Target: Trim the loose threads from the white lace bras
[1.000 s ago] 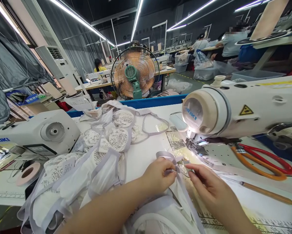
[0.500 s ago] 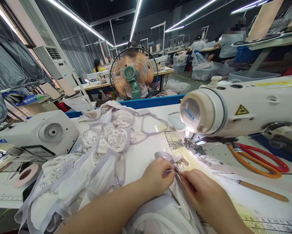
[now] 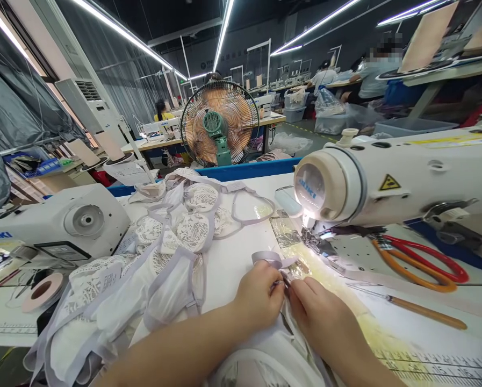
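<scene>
My left hand [image 3: 260, 298] and my right hand [image 3: 318, 317] meet fingertip to fingertip just in front of the sewing machine's presser foot [image 3: 319, 246]. Both pinch a pale grey elastic strap [image 3: 270, 259] that loops away from the fingers and belongs to a white garment [image 3: 273, 360] lying under my wrists. The white sewing machine head [image 3: 386, 180] hangs over the table to the right of my hands, its lamp lighting the needle plate.
A heap of white lace garments with grey straps [image 3: 160, 242] lies at the left. A second sewing machine [image 3: 59, 223] and a tape roll [image 3: 43, 290] sit far left. Red-and-orange scissors [image 3: 422, 263] and a wooden-handled tool [image 3: 422, 312] lie at the right. A fan [image 3: 220, 124] stands behind.
My right hand has slid left until its fingertips meet my left hand's on the strap. The view has drifted slightly.
</scene>
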Motion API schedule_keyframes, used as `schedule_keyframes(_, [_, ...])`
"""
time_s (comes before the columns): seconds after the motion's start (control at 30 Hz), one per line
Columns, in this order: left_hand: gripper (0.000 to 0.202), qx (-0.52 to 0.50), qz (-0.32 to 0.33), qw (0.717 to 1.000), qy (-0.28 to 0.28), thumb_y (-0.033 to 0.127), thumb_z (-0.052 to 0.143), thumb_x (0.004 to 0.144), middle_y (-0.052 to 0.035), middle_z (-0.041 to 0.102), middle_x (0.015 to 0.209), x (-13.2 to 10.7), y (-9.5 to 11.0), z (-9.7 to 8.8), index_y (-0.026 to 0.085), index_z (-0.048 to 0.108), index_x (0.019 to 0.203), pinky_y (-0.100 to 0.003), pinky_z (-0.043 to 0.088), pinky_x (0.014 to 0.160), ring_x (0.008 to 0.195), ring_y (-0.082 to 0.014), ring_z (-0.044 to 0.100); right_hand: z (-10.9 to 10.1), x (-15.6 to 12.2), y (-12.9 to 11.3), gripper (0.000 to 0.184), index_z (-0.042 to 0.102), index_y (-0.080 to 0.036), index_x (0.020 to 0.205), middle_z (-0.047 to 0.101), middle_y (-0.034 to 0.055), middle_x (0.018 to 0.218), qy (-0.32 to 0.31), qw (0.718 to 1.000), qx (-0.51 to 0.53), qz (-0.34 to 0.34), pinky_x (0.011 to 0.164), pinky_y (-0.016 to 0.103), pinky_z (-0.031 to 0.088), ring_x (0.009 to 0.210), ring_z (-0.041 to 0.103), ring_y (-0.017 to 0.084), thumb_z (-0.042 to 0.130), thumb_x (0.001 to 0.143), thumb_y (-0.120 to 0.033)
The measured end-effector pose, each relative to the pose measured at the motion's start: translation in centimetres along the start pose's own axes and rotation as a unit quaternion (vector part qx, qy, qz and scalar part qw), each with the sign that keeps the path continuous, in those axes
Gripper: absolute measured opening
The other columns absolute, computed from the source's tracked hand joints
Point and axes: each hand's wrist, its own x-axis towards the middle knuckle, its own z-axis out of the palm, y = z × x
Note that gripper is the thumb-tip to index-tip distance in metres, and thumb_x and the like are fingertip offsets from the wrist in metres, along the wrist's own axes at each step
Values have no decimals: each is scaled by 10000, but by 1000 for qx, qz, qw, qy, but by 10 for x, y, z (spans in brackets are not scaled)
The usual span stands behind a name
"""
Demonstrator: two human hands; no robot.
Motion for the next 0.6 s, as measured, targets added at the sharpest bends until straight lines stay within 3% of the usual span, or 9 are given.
schedule_keyframes(0.3, [73, -29, 32, 999, 2, 136, 479, 752, -37, 485, 779, -2, 1, 0, 188, 498, 705, -291, 426, 659, 738, -173, 508, -4, 3, 6, 277, 373, -237, 611, 424, -31, 541, -15, 1000, 24, -7, 409, 232, 265, 425, 432, 120, 321, 880, -193])
schedule_keyframes(0.6, [54, -104, 46, 993, 43, 158, 500, 755, -35, 507, 768, 1, -2, 0, 178, 543, 729, -288, 422, 671, 731, -164, 506, -8, 4, 13, 265, 382, -234, 603, 428, -21, 553, -15, 998, 53, -26, 417, 231, 290, 436, 437, 127, 333, 858, -179])
